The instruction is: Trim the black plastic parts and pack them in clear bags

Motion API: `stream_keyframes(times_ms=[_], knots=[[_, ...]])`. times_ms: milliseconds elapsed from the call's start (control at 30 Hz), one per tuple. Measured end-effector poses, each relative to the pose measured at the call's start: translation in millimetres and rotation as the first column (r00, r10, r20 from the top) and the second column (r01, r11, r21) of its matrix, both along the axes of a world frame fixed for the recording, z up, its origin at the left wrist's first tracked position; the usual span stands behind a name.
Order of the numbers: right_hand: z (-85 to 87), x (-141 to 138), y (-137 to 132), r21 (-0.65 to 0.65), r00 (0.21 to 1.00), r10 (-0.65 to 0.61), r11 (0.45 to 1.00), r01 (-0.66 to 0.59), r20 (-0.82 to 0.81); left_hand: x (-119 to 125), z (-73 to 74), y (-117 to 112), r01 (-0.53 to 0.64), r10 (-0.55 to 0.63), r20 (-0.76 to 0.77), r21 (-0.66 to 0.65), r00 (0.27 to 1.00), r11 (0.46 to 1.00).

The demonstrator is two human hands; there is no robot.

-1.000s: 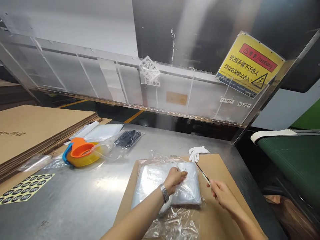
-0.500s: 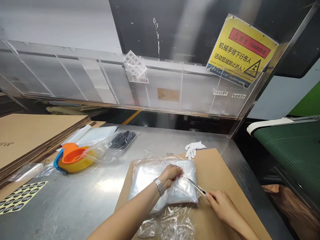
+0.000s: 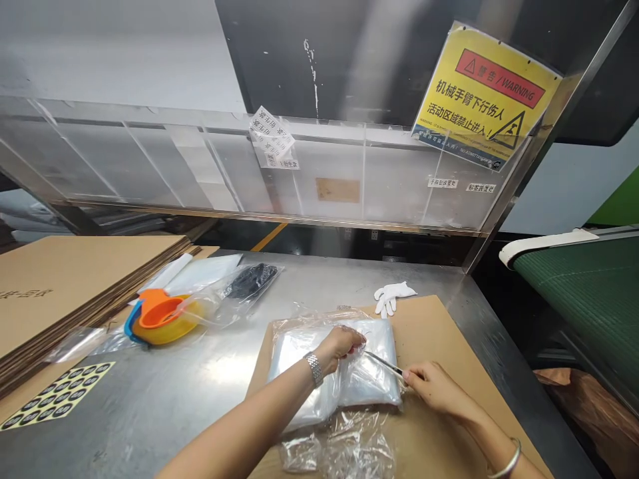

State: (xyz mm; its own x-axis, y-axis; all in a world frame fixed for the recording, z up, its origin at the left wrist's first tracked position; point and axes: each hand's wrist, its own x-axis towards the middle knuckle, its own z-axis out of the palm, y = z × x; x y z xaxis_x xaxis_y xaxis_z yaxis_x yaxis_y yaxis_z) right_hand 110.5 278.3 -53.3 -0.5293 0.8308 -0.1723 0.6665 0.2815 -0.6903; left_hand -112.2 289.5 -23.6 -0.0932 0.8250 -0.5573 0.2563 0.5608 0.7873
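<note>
A stack of clear plastic bags (image 3: 299,359) lies on a sheet of brown cardboard (image 3: 439,346) on the steel table. My left hand (image 3: 339,346), with a metal watch at the wrist, pinches a fold of the plastic near the top of the stack. My right hand (image 3: 432,389) grips a thin knife (image 3: 382,362). The blade points left, and its tip reaches the plastic just beside my left fingers. Loose crumpled plastic wrap (image 3: 344,446) lies in front of the stack.
An orange, yellow and blue tape dispenser (image 3: 160,318), clear bags and a bagged black item (image 3: 249,279) lie at the left. Flat cardboard sheets (image 3: 60,279) and a sticker sheet (image 3: 54,392) are further left. A white glove (image 3: 392,294) lies behind; a green conveyor (image 3: 584,299) runs at the right.
My right hand has swung the knife from the right edge of the bag stack leftward, so its tip now meets the plastic by my left fingers. My left hand stayed on the stack.
</note>
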Motion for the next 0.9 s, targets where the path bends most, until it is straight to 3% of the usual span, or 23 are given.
stream_keyframes(times_ms=[267, 467, 633, 767, 900], knots=[[3.1, -17, 19, -0.051, 0.995, 0.099, 0.994, -0.1, -0.03, -7, 15.3, -4, 0.04, -0.039, -0.057, 0.018, 0.998, 0.999], [19.2, -24, 25, -0.051, 0.984, 0.177, 0.983, -0.179, -0.034, -6, 19.2, -2, 0.008, -0.006, -0.07, 0.026, 0.998, 1.0], [30.9, -36, 28, -0.141, 0.959, 0.269, 0.95, -0.279, -0.086, -13, 32.8, 5, -0.017, 0.018, -0.011, 0.076, 1.0, 0.997], [35.5, -24, 28, -0.165, 0.966, 0.221, 0.956, -0.241, -0.131, -30, 45.4, 13, -0.063, 0.053, 0.083, 0.132, 0.995, 0.989], [41.4, 0, 23, -0.205, 0.985, 0.063, 0.974, -0.095, -0.16, -45, 53.9, 24, -0.166, 0.133, 0.121, 0.329, 0.984, 0.93]])
